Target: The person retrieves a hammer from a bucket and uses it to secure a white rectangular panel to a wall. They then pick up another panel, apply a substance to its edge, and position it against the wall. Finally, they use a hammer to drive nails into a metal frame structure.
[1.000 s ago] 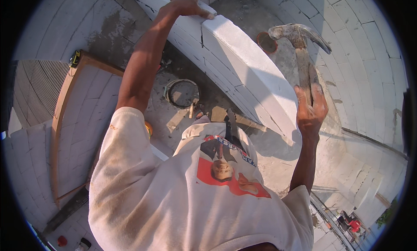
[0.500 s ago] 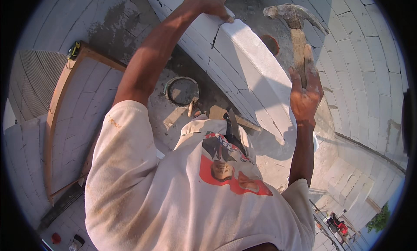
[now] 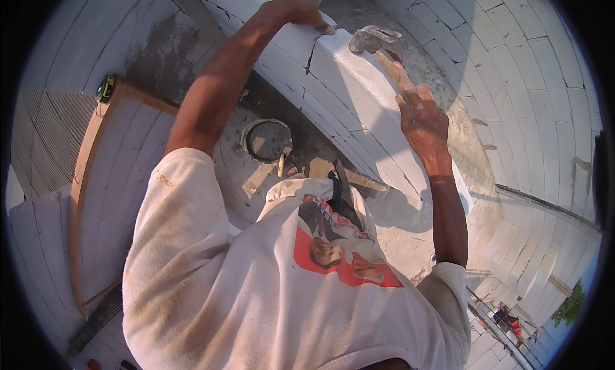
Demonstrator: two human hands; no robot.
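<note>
My right hand (image 3: 424,117) is closed round the wooden handle of a claw hammer (image 3: 394,69). The hammer's worn metal head is over the edge of a white block (image 3: 359,66) on top of a low block wall; whether they touch I cannot tell. My left hand (image 3: 301,8) lies on the adjoining white block (image 3: 296,38), thumb stretched away from the fingers, partly cut off by the top of the view. A dark, uneven joint shows between these two blocks, just below my left thumb.
Below the wall stands a round bucket (image 3: 269,139) of grey mix with a wooden-handled tool at its rim. A wooden frame (image 3: 80,191) leans at the left, with a tape measure (image 3: 106,88) on its corner. Tall block walls (image 3: 512,82) rise at the right.
My right hand has swung the hammer left and down, from beyond the wall to over the block's edge. My left hand stays on its block.
</note>
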